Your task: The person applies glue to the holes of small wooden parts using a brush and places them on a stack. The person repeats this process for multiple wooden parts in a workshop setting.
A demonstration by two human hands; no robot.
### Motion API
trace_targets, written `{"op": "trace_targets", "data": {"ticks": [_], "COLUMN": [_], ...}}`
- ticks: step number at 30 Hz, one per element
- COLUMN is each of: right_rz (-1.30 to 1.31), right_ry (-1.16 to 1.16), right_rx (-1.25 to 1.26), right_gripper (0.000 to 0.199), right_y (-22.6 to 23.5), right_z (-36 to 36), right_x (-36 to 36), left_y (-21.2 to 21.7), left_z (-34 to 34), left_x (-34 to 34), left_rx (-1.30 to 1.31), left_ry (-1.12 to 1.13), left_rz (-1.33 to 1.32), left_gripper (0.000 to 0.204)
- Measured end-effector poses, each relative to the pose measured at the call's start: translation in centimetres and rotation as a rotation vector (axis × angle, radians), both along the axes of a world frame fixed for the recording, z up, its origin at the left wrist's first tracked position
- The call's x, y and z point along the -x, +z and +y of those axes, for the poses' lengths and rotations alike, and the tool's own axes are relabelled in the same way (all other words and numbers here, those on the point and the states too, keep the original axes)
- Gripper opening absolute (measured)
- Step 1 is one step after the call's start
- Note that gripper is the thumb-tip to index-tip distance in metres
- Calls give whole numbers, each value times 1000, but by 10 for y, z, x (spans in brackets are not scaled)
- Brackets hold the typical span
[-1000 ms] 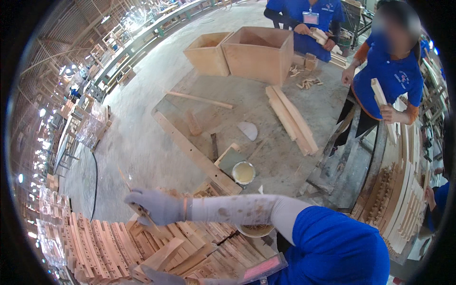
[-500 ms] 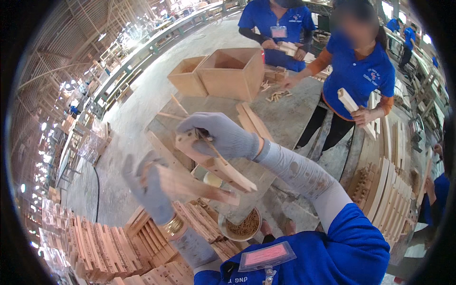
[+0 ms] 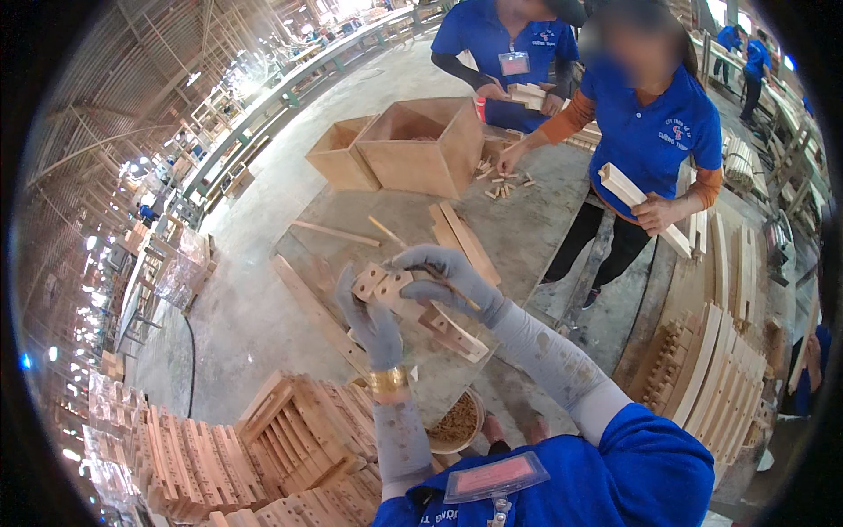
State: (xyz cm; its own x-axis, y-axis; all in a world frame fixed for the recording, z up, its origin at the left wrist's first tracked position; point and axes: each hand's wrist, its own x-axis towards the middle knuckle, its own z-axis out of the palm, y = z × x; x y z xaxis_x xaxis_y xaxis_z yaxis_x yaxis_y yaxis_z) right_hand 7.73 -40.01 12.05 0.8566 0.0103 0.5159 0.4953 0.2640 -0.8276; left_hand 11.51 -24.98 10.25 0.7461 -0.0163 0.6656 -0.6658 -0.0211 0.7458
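Note:
My left hand (image 3: 376,332) is closed round one drilled wooden piece (image 3: 366,283), whose end shows dark round holes. Beside it, my right hand (image 3: 450,279) grips a second drilled wooden piece (image 3: 457,336), which slants down to the right. The two pieces' ends sit side by side between my hands; I cannot tell whether they touch. A thin wooden stick (image 3: 386,231) also passes through my right hand, its tip sticking out beyond the fingers. Both hands wear grey gloves, and much of the left piece is hidden.
Below stand stacked drilled wooden parts (image 3: 303,422) and a bucket of small brown pieces (image 3: 457,423). Across the worktable are two plywood boxes (image 3: 421,145), loose dowels (image 3: 505,186) and wooden bars (image 3: 464,241). A co-worker's hand (image 3: 512,158) reaches toward the dowels.
My left hand has swung right and up with its piece, bringing it beside the other. My right hand has shifted right and slightly down, still holding its piece and stick.

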Motion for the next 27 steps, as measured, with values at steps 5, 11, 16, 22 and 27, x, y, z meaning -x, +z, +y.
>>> {"op": "trace_targets", "data": {"ticks": [5,11,16,22,27], "right_rz": [57,67,172,303,417], "right_ry": [126,-299,-887,-1294,-1194], "right_rx": [-118,-3,606,1234,1233], "right_gripper": [35,27,29,21,16], "right_y": [-7,-60,-194,-248,-245], "right_z": [-1,-29,-117,-225,-236], "right_x": [-5,-13,-48,-144,-221], "left_y": [8,-2,-24,-28,-41], "left_z": [-12,4,3,-20,-21], "left_x": [12,7,0,-2,-21], "left_rx": [-15,1,-68,35,-14], "left_ry": [-70,168,49,57,171], "left_rz": [166,148,13,34,59], "left_gripper": [100,102,92,94,92]}}
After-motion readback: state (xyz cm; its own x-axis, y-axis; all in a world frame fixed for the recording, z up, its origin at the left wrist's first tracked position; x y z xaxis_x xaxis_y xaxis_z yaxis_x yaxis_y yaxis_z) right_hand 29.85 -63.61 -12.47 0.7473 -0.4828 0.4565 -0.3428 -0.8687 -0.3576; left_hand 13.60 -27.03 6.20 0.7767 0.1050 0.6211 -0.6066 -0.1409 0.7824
